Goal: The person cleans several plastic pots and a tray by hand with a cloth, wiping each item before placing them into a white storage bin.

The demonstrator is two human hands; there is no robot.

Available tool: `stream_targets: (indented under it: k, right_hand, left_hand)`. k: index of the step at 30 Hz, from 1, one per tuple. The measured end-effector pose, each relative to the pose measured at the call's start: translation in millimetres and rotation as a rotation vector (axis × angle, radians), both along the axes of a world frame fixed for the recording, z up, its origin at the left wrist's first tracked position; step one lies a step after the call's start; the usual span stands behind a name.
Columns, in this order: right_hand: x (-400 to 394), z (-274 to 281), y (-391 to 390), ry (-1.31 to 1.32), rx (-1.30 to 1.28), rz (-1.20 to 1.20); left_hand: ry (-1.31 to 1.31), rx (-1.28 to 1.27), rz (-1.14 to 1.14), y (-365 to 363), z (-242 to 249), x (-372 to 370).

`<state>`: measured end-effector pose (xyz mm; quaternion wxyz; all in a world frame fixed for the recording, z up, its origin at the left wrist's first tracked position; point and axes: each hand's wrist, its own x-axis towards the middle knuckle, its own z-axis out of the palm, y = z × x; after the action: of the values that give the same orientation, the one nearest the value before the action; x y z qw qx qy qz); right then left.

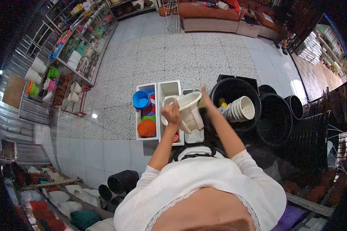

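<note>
My left hand (172, 112) is closed on the edge of a white plastic pot (191, 114), which is tilted above the white boxes. My right hand (207, 101), smeared by motion, is just right of the pot's rim. Something yellowish shows beside that hand, too blurred to name. Under the pot is a white rectangular planter (169, 87), partly hidden by it. To the left, another white planter (138, 131) holds a blue pot (142, 100), an orange pot (147, 128) and other coloured pots.
On the right, a large black tub (216, 90) holds stacked white pots (244, 108) and something yellow. More black tubs (275, 119) stand beyond it. Shelves of goods (79, 50) line the left side. Black pots (122, 181) lie at lower left. A brown sofa (204, 11) is at the back.
</note>
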<state>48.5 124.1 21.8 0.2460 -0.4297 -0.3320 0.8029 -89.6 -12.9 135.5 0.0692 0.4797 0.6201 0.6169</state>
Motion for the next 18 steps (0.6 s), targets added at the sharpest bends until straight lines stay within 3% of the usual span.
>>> stream_targets:
  k: [1,2,6,9,11,12,14,16,17,18]
  right_hand:
    - [8,66,-10,0.019,-0.217,0.109]
    - [8,61,-10,0.017,-0.201,0.093]
    - [13,32,4,-0.004,-0.114,0.022]
    - [27,30,-4,0.055,-0.161,-0.045]
    - [39,88,-47,0.219,-0.335,-0.127]
    - [44,66,-49,0.441,-0.369,-0.03]
    - [47,41,-59,0.372,-0.192,-0.148]
    - [45,96,-78,0.586,-0.362,-0.344]
    - [47,87,-83,0.552,-0.235,-0.424]
    - [46,92,-82,0.483,-0.378,-0.474]
  left_hand:
    - [-0.125,0.043,-0.061,-3,2,1]
    - [-0.238,0.029,-0.111,-4,4,4]
    - [-0.287,0.118,-0.102,12,7,8]
    - [-0.606,0.01,-0.202,20,-15,-2]
    - [-0.735,0.042,-0.004,36,-39,-7]
    - [-0.799,0.056,0.098,44,-53,-9]
    - [-0.873,0.095,0.164,60,-96,-19]
    - [-0.723,0.037,0.24,54,-74,0]
    - [-0.649,0.007,0.282,50,-62,9]
    - [-0.626,0.018,0.268,57,-82,8]
